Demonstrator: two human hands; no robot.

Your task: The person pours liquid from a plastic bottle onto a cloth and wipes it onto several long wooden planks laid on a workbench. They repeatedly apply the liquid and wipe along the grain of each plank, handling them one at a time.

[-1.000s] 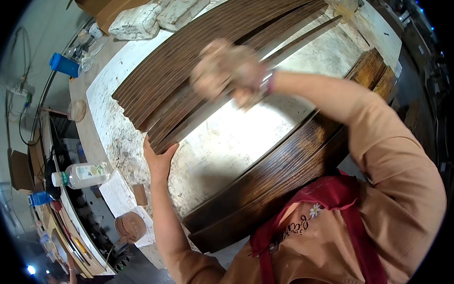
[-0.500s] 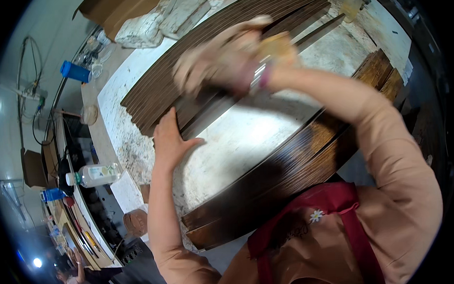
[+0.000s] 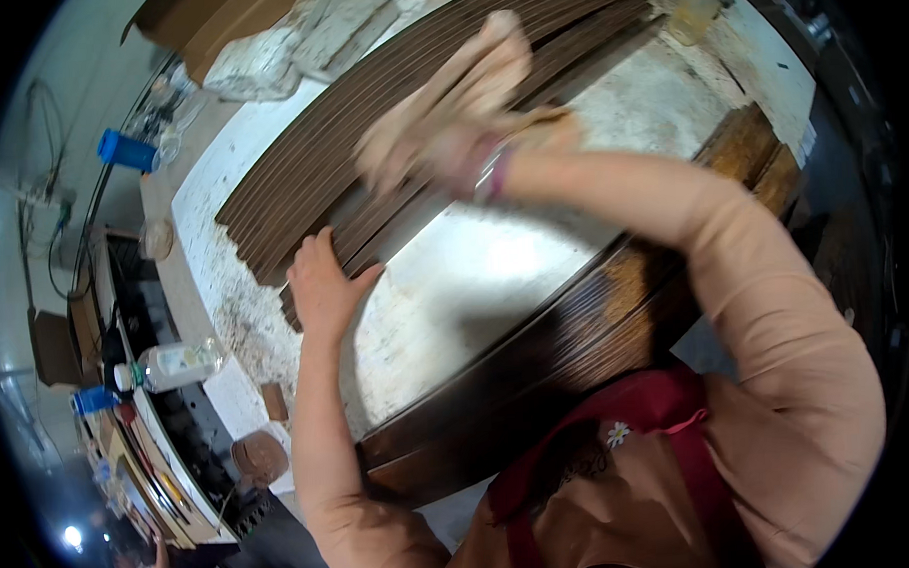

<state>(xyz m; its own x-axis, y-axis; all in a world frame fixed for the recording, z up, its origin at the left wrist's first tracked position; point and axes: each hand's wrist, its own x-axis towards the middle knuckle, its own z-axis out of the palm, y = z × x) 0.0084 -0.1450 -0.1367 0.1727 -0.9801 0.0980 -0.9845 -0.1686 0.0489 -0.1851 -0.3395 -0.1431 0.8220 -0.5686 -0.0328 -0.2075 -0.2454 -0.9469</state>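
Note:
A row of long, narrow dark-brown wooden strips (image 3: pixel 305 164) lies side by side across the white work table. My left hand (image 3: pixel 322 287) rests at their left end, thumb spread away from the fingers, pressing on the nearest strips. Over the middle of the row, my right hand (image 3: pixel 458 162) is blurred by motion and grips a crumpled beige cloth (image 3: pixel 495 60). The cloth bunches out on both sides of that hand and lies against the strips. Bands circle my right wrist. The cloth and hand cover part of the strips.
Glossy dark-brown boards (image 3: pixel 498 388) lie along the table's near edge, against my apron. A jar of yellowish liquid (image 3: pixel 697 13) stands at the far right. White wrapped blocks (image 3: pixel 346 37) and a cardboard box (image 3: pixel 220 32) sit behind. Leftward are a clear bottle (image 3: pixel 182 364) and blue cup (image 3: pixel 124 150).
The right hand and cloth have shifted slightly left along the strips. The nearest strip, apart from the row at its right end before, now lies closer to the others. The left hand stays at the end.

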